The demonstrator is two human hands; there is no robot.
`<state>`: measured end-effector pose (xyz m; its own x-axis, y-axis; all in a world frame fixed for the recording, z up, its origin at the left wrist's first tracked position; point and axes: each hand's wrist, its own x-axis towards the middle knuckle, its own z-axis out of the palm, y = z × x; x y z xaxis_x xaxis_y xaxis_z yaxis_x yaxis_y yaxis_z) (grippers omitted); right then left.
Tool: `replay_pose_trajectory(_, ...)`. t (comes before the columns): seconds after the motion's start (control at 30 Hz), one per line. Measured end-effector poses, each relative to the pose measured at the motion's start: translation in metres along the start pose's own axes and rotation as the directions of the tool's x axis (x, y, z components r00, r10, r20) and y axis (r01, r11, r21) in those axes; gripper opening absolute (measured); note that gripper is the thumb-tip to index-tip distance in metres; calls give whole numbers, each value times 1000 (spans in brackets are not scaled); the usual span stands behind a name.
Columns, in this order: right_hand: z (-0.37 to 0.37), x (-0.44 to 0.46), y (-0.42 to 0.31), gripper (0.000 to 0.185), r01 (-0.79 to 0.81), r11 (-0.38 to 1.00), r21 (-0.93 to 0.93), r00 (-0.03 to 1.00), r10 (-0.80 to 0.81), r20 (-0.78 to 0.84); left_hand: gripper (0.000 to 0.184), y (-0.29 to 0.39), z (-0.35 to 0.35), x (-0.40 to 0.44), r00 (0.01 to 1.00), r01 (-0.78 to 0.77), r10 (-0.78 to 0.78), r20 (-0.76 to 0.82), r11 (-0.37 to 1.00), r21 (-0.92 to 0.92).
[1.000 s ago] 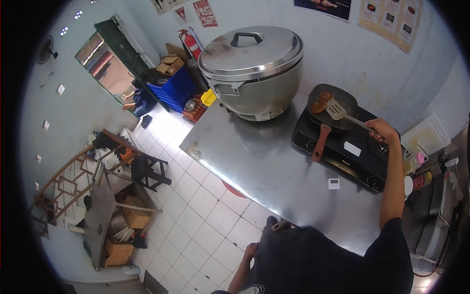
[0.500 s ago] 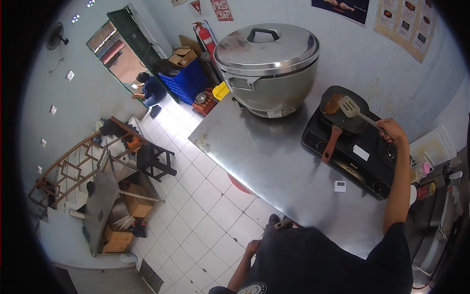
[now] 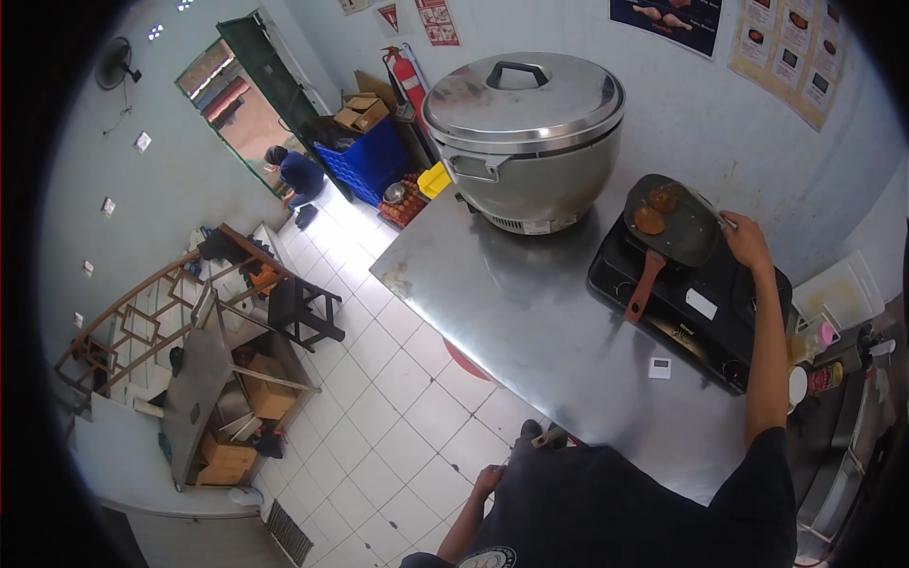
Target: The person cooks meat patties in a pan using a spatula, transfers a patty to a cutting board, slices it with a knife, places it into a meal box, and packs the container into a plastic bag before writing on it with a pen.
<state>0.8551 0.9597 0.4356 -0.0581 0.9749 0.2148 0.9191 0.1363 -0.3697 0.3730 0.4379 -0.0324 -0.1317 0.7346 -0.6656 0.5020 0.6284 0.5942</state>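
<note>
My right hand [image 3: 747,239] is closed on the spatula [image 3: 726,222] at the right edge of the square pan [image 3: 688,225]. Only a short part of the spatula shows; its slotted head cannot be made out. Two browned patties [image 3: 649,221] lie in the pan's left half. The pan sits on a black gas stove [image 3: 670,305], its red-brown handle pointing toward the front. My left hand [image 3: 490,480] hangs low beside my body, fingers curled; what it holds, if anything, is too small to name.
A large lidded steel cooker [image 3: 530,170] stands left of the stove on the steel table [image 3: 511,312]. A small white timer [image 3: 660,367] lies in front of the stove. Jars [image 3: 824,377] are at the right. A person [image 3: 300,177] crouches by the door.
The spatula's slotted head, earlier over the pan beside the patties, no longer shows there. My right hand has moved up to the pan's right edge. The view has shifted, and both patties are uncovered.
</note>
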Motion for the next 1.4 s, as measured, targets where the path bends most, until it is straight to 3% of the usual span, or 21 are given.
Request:
replay_pose_trajectory(0.07,9,7,-9,34,36,998,-52,999,-38,-37,51,44,-16,-23,980,197,-200,-5,971,-132)
replay_pose_trajectory(0.27,24,15,-33,33,32,989,-146,998,-39,-42,51,2,4,-11,997,-24,24,-75,1000,-2)
replay_pose_trajectory(0.37,28,16,-28,32,79,986,-148,996,-84,-28,51,-26,17,5,1000,-26,26,8,996,81)
replay_pose_trajectory(0.47,22,12,-21,31,108,984,-139,994,-106,17,50,-34,20,7,998,-70,70,-5,995,66)
replay_pose_trajectory(0.57,-3,6,-24,30,74,983,-165,996,-65,62,48,-22,15,-1,998,-53,53,-27,999,-7)
replay_pose_trajectory(0.67,-11,4,-29,31,55,976,-211,996,-38,87,46,-19,12,0,996,-86,87,-30,995,44)
replay_pose_trajectory(0.77,-7,-6,-20,32,47,972,-231,994,-22,108,44,18,-5,-14,994,104,-107,-29,990,-95)
replay_pose_trajectory(0.87,-23,-20,-21,31,-13,980,-199,994,34,100,43,43,-19,-28,998,-53,50,-26,992,-118)
replay_pose_trajectory(0.97,-28,-23,-18,30,-30,976,-218,995,50,87,41,71,-26,-42,995,80,-90,-41,975,-207)
replay_pose_trajectory(1.07,-37,-30,-19,29,-56,978,-202,997,65,39,40,45,-21,-26,999,37,-40,-14,987,-157)
replay_pose_trajectory(1.17,-56,-54,-30,28,-67,981,-182,995,79,65,40,38,-20,-24,994,-108,108,3,994,25)
replay_pose_trajectory(1.27,-61,-60,-34,28,-106,969,-221,986,131,102,42,58,-24,-41,1000,12,-15,-18,983,-181)
replay_pose_trajectory(1.37,-44,-59,-35,28,-137,965,-224,986,155,63,47,30,-18,-17,988,-144,131,81,972,187)
replay_pose_trajectory(1.4,-37,-54,-36,29,-129,966,-225,988,145,56,47,33,-21,-18,985,-156,138,98,968,196)
